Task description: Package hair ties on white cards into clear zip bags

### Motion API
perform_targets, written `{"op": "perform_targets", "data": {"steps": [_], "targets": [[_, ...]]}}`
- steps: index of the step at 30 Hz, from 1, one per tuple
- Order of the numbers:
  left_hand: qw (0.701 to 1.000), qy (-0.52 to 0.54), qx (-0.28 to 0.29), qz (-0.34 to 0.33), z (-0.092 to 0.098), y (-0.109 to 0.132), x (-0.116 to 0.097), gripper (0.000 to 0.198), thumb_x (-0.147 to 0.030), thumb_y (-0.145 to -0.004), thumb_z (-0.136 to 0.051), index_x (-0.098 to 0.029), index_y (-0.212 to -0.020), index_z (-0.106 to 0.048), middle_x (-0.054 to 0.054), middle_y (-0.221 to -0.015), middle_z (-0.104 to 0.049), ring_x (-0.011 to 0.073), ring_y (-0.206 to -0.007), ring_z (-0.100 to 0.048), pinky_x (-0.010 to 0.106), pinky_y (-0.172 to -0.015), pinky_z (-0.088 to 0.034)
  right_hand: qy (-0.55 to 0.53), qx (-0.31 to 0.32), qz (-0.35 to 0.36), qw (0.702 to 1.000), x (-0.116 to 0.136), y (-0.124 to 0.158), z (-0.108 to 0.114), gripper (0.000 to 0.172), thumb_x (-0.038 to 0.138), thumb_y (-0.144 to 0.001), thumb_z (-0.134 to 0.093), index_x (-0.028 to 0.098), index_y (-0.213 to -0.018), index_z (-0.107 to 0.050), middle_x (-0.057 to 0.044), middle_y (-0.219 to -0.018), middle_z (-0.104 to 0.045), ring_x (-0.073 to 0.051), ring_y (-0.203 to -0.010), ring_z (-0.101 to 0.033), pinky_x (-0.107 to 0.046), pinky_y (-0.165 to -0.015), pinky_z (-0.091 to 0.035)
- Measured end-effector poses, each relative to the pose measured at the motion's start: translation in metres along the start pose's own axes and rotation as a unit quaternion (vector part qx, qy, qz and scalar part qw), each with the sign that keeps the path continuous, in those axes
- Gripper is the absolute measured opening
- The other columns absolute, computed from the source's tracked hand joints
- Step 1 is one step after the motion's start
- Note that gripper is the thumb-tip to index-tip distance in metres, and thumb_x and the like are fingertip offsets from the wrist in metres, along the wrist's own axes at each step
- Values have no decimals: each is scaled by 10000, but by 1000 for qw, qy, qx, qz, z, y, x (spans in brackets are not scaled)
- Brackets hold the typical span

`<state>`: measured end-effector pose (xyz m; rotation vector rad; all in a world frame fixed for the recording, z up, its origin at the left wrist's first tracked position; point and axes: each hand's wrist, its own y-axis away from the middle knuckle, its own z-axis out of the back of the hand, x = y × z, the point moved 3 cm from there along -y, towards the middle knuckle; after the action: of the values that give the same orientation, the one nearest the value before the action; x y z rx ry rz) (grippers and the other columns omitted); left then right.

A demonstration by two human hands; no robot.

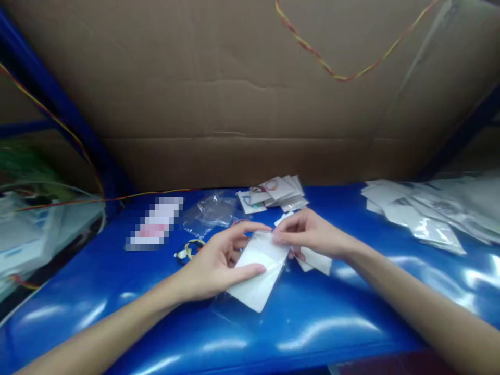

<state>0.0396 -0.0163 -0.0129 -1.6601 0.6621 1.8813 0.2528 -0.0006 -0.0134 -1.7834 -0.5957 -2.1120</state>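
A white card in a clear plastic bag (258, 276) is held between both hands, tilted over the blue surface. My left hand (222, 260) grips its left side, thumb lying across the front and fingers behind. At the top right corner, my right hand (302, 232) pinches the bag's edge between thumb and fingers. Beneath and beside the right hand lie a few white cards (318, 260), partly hidden by it. Left of my left hand rest some thin yellow and black cords (189, 250). Behind the hands are empty clear bags (213, 211).
A pile of bagged cards with coloured loops (275, 192) lies at the back. More white bagged packets (410, 208) spread at the right. A blurred-out slip (156, 224) is on the left. A cardboard wall (242, 94) stands behind, with a twisted red-yellow wire (339, 79) hanging before it.
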Motion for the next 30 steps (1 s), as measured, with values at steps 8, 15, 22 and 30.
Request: {"op": "perform_targets", "data": {"steps": [8, 15, 22, 30], "targets": [[999, 13, 2, 33, -1, 2, 2, 629, -320, -839, -799, -250, -1379, -482, 34, -922, -764, 141, -533, -694, 221, -484, -556, -17, -86, 61, 994, 9, 0, 4, 342, 474, -841, -767, 141, -912, -745, -10, -619, -682, -106, -430, -574, -202, -385, -418], [999, -35, -32, 3, 2, 0, -1, 560, -335, -837, -804, -218, -1305, -520, 55, -903, -779, 182, -590, -733, 252, -513, -580, -34, -267, 122, 955, 15, 4, 26, 360, 411, -801, -805, 151, -1042, -743, 6, -602, -649, -102, -420, -522, -209, -347, -358], [996, -61, -63, -9, 5, 0, -1, 504, -333, -823, -816, -200, -1252, -586, 70, -895, -782, 200, -633, -755, 250, -500, -574, -69, -353, 151, 921, 13, 4, 48, 307, 392, -807, -775, 151, -998, -771, -63, -852, -738, -130, -574, -612, -217, -404, -464], [996, -26, -77, -22, 13, -4, 3, 492, -270, -719, -899, -144, -1135, -667, 139, -1123, -784, 175, -723, -756, 263, -635, -604, -133, -227, 157, 952, 19, 3, 34, 322, 378, -855, -636, 175, -1078, -747, -132, -1209, -759, -319, -1039, -751, -308, -585, -634]]}}
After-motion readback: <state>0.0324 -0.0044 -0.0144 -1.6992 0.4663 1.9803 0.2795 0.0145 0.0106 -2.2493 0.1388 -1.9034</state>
